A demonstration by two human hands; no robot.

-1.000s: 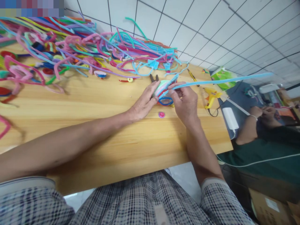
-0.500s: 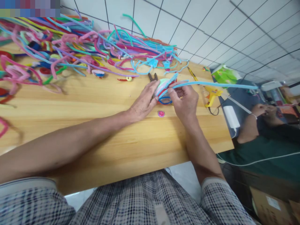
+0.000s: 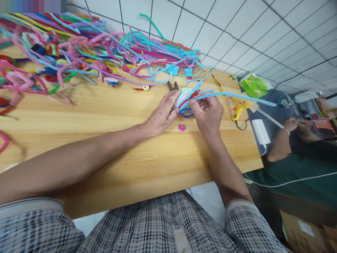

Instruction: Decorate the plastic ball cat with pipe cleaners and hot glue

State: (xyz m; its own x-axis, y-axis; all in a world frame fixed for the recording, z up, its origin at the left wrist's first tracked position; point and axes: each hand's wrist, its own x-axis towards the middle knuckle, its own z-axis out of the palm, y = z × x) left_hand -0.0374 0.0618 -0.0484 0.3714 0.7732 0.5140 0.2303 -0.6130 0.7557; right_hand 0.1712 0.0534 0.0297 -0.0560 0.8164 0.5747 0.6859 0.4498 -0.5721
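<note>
My left hand (image 3: 164,112) is closed on the left side of a small pipe-cleaner piece (image 3: 184,96) with mint, pink, red and blue strands. The fingers of my right hand (image 3: 209,114) pinch a light blue pipe cleaner (image 3: 242,95) at the piece's right side; its long end stretches off to the right. A blue loop shows below the piece, between my hands. Dark plier tips (image 3: 172,85) stick out just beyond my left fingers, their handles hidden. On the table in front of my hands lies a small pink and purple coil (image 3: 182,128).
Many coloured pipe cleaners (image 3: 105,52) are heaped along the table's far left side. To the right are a yellow glue gun (image 3: 240,107), a yellow cutter (image 3: 217,83), a green bag (image 3: 253,85) and a white box (image 3: 260,131). Another person's hands (image 3: 297,124) work further right.
The light blue pipe cleaner's free end has drawn left and dipped slightly. Both my hands keep their hold, almost unmoved.
</note>
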